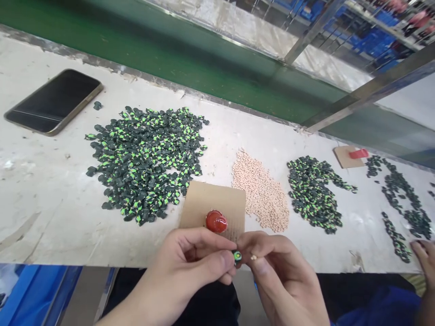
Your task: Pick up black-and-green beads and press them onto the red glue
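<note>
My left hand (195, 262) is closed, pinching a small black-and-green piece (237, 257) between thumb and forefinger. Close beside it, my right hand (277, 267) pinches a tiny beige bead (253, 257) at its fingertips. Just beyond both hands lies a cardboard square (204, 197) bearing a glossy red blob (216, 221). A large pile of black-and-green pieces (146, 158) spreads to the left of the cardboard. To its right is a heap of beige beads (260, 192).
A smartphone (54, 102) lies at the far left of the white table (61, 181). Rightward are another black-and-green pile (314, 192), a smaller cardboard (343, 157) with a red cap-like object (359, 154), and dark pieces (404, 194). Another person's hand (424, 256) rests at the right edge. A green belt (170, 59) runs behind.
</note>
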Available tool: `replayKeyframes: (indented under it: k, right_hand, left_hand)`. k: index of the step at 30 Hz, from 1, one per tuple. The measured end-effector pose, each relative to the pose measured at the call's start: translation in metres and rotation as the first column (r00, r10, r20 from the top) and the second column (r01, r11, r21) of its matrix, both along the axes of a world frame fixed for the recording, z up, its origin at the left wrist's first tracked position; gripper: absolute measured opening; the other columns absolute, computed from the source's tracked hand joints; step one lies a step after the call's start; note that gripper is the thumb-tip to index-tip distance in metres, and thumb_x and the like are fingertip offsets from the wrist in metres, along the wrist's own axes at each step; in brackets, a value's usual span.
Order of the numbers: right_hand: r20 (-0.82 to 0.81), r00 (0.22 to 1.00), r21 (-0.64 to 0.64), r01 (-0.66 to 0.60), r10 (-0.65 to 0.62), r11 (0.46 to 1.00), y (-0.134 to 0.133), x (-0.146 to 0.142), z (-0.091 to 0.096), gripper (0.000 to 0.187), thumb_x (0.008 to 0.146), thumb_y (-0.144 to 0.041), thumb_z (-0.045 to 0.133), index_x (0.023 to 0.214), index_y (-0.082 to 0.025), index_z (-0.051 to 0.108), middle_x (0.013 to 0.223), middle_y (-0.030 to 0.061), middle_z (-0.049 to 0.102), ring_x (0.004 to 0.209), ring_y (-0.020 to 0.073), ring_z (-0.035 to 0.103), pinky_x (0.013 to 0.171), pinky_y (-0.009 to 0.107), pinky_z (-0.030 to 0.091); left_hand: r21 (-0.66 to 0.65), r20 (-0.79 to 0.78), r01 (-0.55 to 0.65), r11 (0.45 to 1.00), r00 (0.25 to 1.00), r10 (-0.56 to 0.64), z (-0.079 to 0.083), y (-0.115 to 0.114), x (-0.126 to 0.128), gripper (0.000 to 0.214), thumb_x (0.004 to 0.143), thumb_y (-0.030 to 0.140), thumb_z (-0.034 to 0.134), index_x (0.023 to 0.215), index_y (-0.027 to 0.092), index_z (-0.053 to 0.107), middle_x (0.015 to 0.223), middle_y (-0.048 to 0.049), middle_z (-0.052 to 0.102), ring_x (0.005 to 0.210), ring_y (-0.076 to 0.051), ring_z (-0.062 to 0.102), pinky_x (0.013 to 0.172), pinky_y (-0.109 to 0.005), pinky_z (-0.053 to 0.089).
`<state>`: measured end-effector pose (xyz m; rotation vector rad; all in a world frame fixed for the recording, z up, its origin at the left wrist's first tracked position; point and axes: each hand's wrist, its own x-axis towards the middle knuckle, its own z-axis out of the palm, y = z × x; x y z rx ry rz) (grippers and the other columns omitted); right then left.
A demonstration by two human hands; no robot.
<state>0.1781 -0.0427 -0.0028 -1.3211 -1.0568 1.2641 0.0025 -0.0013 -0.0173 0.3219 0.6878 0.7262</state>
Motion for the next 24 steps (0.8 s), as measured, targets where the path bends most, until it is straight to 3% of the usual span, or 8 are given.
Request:
replayKeyframes:
  k: [5,11,16,24]
  right_hand:
    - [0.13,0.991,0.094,-0.039,0.027,0.995,-0.001,-0.004,0.007,0.022,0.098,-0.011,0.066,0.099,-0.031,0.074,0.099,0.0003,0.078,0.086,0.0134,0.076,0.076,0.018,0.063]
    - [0.1,0.994,0.148,0.017,-0.032,0.989,0.0,-0.01,0.006,0.02,0.098,-0.012,0.064,0.098,-0.03,0.074,0.092,-0.0001,0.074,0.084,0.0124,0.073,0.076,0.016,0.062]
    - [0.209,0.976,0.152,-0.09,0.057,0.984,0.003,-0.006,0.01,0.028,0.096,-0.004,0.062,0.1,-0.03,0.071,0.092,-0.0009,0.074,0.083,0.0121,0.072,0.075,0.017,0.062]
    - [0.372,0.921,0.17,-0.185,0.111,0.968,0.009,-0.002,0.019,0.024,0.089,-0.002,0.068,0.091,-0.025,0.073,0.086,0.0007,0.077,0.073,0.0132,0.073,0.067,0.02,0.062]
  left_hand:
    - [-0.005,-0.051,0.016,1.0,0.999,-0.016,0.004,0.001,-0.002,0.011,0.081,0.031,0.091,0.084,0.022,0.086,0.066,0.0027,0.076,0.065,-0.006,0.067,0.067,-0.011,0.052]
    - [0.003,-0.075,0.039,0.999,0.996,-0.039,0.002,-0.001,-0.005,0.012,0.08,0.033,0.091,0.084,0.023,0.087,0.064,0.0021,0.076,0.064,-0.006,0.067,0.066,-0.011,0.052]
    - [0.025,-0.068,0.062,0.998,0.996,-0.06,0.001,0.0,-0.006,0.009,0.081,0.032,0.09,0.083,0.024,0.087,0.063,0.0026,0.075,0.064,-0.006,0.066,0.066,-0.01,0.051]
    - [0.03,-0.157,0.112,0.993,0.982,-0.106,0.013,0.006,-0.01,0.01,0.074,0.029,0.094,0.076,0.024,0.086,0.06,0.0035,0.073,0.058,-0.006,0.063,0.061,-0.012,0.049]
